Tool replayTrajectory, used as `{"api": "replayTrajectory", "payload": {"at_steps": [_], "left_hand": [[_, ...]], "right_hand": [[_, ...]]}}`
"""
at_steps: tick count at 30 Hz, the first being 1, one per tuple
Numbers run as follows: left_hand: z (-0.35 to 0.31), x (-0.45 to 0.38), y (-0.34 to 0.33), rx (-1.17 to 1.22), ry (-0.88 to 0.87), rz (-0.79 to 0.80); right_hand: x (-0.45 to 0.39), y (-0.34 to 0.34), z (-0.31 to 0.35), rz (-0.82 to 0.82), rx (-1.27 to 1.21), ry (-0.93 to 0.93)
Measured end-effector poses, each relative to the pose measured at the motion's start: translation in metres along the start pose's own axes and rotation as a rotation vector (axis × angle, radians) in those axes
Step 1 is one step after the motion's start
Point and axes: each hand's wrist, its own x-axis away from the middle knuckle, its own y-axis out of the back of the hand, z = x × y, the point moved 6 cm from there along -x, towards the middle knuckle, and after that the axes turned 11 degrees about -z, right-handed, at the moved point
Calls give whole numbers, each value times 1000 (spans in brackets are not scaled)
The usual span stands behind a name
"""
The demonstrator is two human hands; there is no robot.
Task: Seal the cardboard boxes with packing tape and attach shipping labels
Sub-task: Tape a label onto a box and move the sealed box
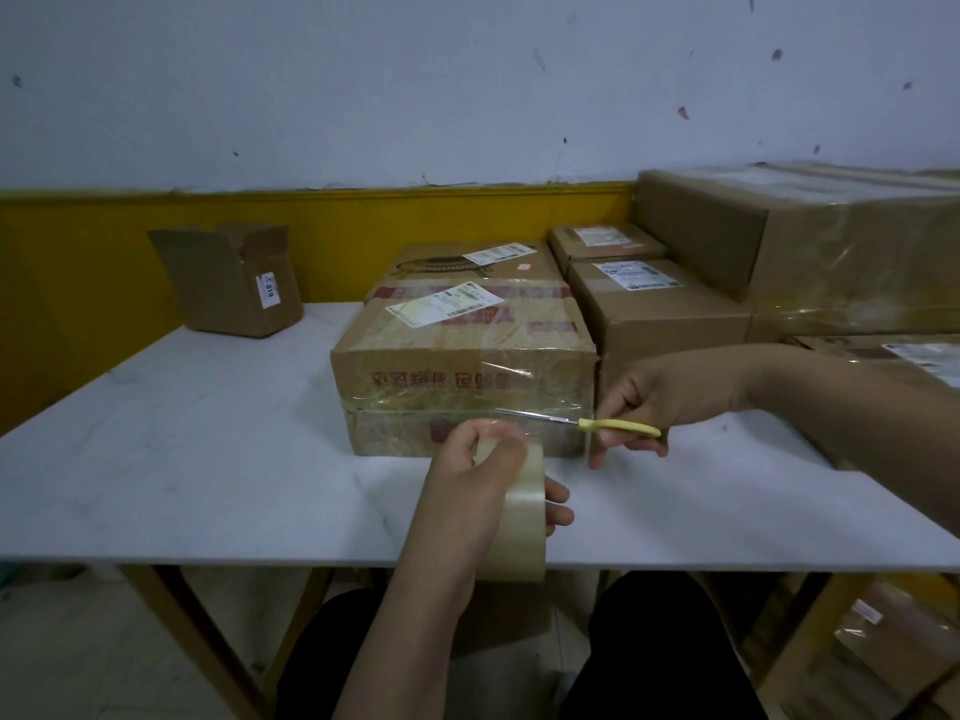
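A taped cardboard box (462,356) with red print and a white shipping label (444,304) stands mid-table. My left hand (467,491) grips a roll of clear packing tape (524,517) just in front of the box, with a strip of tape running from the roll to the box's front face. My right hand (660,402) holds yellow-handled scissors (618,426) to the right of the roll. Their thin metal blades (535,416) point left across the box's lower front, at the stretched tape.
Behind the near box lies another labelled box (457,259). Several labelled boxes (660,298) and a large wrapped carton (831,241) are stacked at the right. An open box (228,278) stands at the far left on the white table (208,459). More parcels (893,652) sit below right.
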Motion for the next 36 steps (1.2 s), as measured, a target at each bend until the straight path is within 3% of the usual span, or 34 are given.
{"api": "replayTrajectory", "payload": {"at_steps": [10,17,21,26,32,34,36], "left_hand": [[-14,-8,7,-159,-114,19],[-18,-19,19,-126,-162,-61],[-14,-26,17,-121,-179,-74],[-10,-31,14,-106,-175,-76],[-7,-31,18,-64,-152,-79],[-8,-27,21,-54,-153,-73],[-10,-23,27,-68,-154,-64]], "right_hand": [[30,11,-13,-165,-28,-61],[39,-1,-54,-326,575,-196],[31,1,-69,-514,1021,-193],[21,-8,-96,-418,1217,-143],[30,-5,-68,-532,1272,-187],[38,-1,-31,-717,1259,-127],[44,-1,25,-968,1026,94]]}}
